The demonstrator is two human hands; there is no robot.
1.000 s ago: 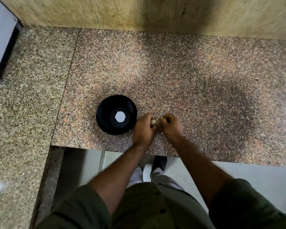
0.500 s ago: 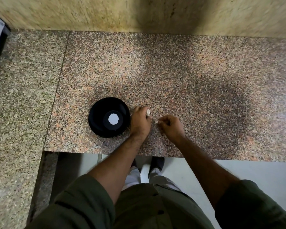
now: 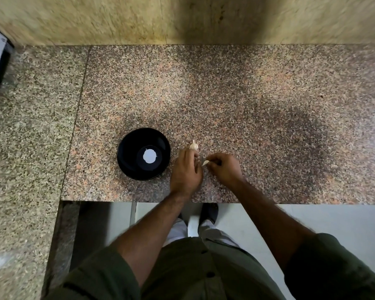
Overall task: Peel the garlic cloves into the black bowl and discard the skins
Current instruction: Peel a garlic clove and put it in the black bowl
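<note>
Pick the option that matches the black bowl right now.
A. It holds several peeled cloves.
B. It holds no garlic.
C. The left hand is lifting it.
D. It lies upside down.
B: the bowl stands upright on the counter with only a bright white spot at its bottom, while the garlic is in the left hand beside it.

Left hand (image 3: 185, 172) holds garlic (image 3: 193, 145); right hand (image 3: 224, 168) pinches clove (image 3: 205, 163)

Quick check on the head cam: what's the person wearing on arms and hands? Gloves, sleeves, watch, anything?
No gloves: the left hand and right hand are bare, with no watch, ring or band visible. The forearms are bare too. Dark olive-green sleeves end near the elbows on both arms, part of a buttoned shirt of the same colour.
</note>
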